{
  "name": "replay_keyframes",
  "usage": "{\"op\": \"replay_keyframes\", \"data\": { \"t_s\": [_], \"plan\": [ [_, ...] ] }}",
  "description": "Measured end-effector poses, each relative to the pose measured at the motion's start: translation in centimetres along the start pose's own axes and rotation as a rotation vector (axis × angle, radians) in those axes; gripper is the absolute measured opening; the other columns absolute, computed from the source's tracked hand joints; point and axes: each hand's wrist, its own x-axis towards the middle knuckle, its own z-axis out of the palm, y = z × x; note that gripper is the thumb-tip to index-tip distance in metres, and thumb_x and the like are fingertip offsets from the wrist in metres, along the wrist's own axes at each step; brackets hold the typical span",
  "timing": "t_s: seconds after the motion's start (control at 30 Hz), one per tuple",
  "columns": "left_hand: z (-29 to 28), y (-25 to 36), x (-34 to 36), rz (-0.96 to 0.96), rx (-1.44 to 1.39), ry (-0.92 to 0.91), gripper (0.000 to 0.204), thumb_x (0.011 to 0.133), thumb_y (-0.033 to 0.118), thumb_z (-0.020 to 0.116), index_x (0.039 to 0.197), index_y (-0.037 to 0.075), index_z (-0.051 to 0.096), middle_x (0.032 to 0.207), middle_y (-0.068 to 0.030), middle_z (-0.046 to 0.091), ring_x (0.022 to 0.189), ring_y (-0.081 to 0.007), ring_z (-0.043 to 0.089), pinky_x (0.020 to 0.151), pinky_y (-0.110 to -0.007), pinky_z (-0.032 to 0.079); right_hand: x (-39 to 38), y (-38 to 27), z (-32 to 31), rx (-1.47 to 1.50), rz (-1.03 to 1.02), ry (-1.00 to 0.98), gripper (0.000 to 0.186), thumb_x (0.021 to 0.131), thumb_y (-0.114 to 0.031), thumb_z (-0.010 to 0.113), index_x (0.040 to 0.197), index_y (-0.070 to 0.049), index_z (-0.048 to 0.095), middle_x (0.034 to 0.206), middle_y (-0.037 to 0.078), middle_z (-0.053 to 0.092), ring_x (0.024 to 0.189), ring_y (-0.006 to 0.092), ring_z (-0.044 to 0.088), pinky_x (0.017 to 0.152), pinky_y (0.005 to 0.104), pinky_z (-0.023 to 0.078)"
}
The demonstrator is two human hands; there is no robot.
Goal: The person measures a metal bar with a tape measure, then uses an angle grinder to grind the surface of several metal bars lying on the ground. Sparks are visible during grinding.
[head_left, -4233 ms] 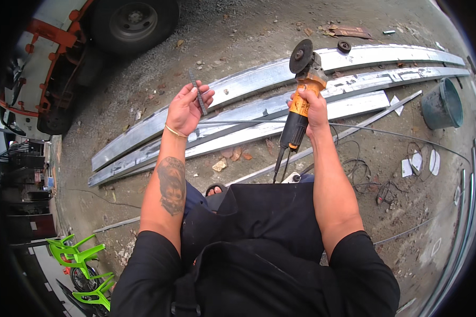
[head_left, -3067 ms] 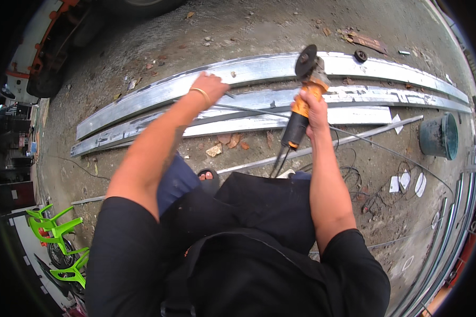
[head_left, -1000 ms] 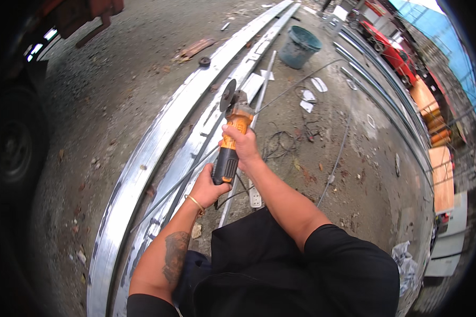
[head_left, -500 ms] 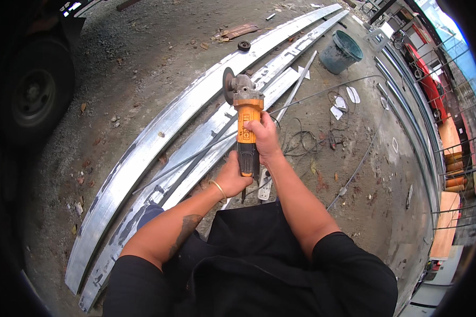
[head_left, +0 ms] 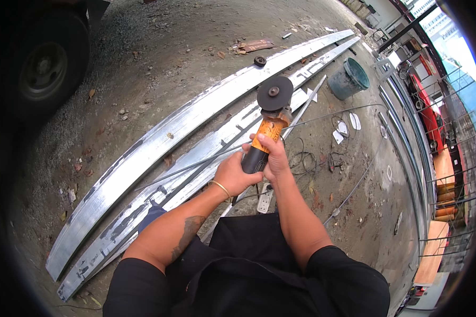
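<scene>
Both my hands hold an orange and black angle grinder [head_left: 271,128] out in front of me. Its dark round disc [head_left: 281,91] faces me at the far end. My left hand [head_left: 237,171] is wrapped round the black rear of the body. Further up, my right hand [head_left: 274,154] closes round the orange part from the right, thumb across the top. Beneath and beyond the tool lie long silvery metal beams [head_left: 169,135], patched with dark grey. A thin dark rod [head_left: 188,161] crosses over the nearer beams.
A green bucket [head_left: 346,79] stands beyond the beams at right. Loose cable [head_left: 303,159] coils on the ground near a white power strip [head_left: 265,198]. A small black wheel [head_left: 259,61] rests by the far beam. A vehicle tyre [head_left: 45,68] is at left; metal lengths [head_left: 407,142] lie along the right.
The grinder has been rolled over, so its disc, edge-on before, now shows its flat face. The tool tilts to the right, and both hands have turned with it. The view has shifted slightly.
</scene>
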Motion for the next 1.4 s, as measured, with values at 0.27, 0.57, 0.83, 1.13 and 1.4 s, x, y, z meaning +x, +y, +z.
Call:
{"op": "replay_keyframes", "data": {
  "t_s": [0.27,0.57,0.83,1.13,1.4],
  "plan": [
    [-5.0,-1.0,2.2,0.202,0.29,-0.146,0.038,0.098,0.036,0.06,0.116,0.003,0.064,0.11,-0.021,0.073,0.1,-0.0427,0.07,0.088,-0.052,0.053,0.9,-0.1,0.3,-0.115,0.04,0.108,0.021,0.088,-0.012,0.076,0.101,-0.002,0.063,0.08,0.009,0.069,0.065,0.0204,0.072,0.059,0.0344,0.062],
    [-13.1,-19.2,-4.8,0.345,0.954,0.191,0.019,0.092,0.007,0.06,0.106,0.017,0.069,0.091,-0.0065,0.064,0.097,-0.0268,0.062,0.086,-0.04,0.046,-1.1,4.7,-2.1,-0.418,0.117,0.123,0.028,0.089,-0.007,0.071,0.111,-0.004,0.055,0.086,0.009,0.064,0.064,0.0222,0.069,0.057,0.0367,0.06],
    [-8.0,-29.1,-6.6,0.08,0.749,0.351,0.033,0.094,0.006,0.063,0.124,0.015,0.073,0.112,-0.0095,0.063,0.114,-0.0282,0.058,0.105,-0.043,0.042,-4.4,13.7,-2.2,-0.67,0.279,0.006,0.035,0.084,0.0,0.074,0.114,-0.003,0.055,0.088,0.008,0.064,0.064,0.0202,0.066,0.061,0.0343,0.059],
    [-9.5,-30.3,-8.2,-0.024,0.749,0.407,0.039,0.094,0.007,0.059,0.131,0.015,0.07,0.108,-0.0089,0.063,0.115,-0.0273,0.058,0.102,-0.042,0.043,-6.2,16.6,0.9,-0.852,0.353,-0.118,0.043,0.08,-0.002,0.08,0.117,-0.003,0.058,0.094,0.006,0.065,0.077,0.0169,0.066,0.069,0.0328,0.055],
    [-11.1,-30.6,-8.8,-0.02,0.759,0.374,0.039,0.092,0.006,0.061,0.129,0.013,0.072,0.11,-0.0117,0.061,0.115,-0.0295,0.056,0.102,-0.044,0.043,-5.8,16.9,1.3,-0.834,0.343,-0.1,0.043,0.081,-0.003,0.08,0.117,-0.003,0.058,0.095,0.005,0.065,0.079,0.0156,0.065,0.07,0.0321,0.054]
  ]
}}
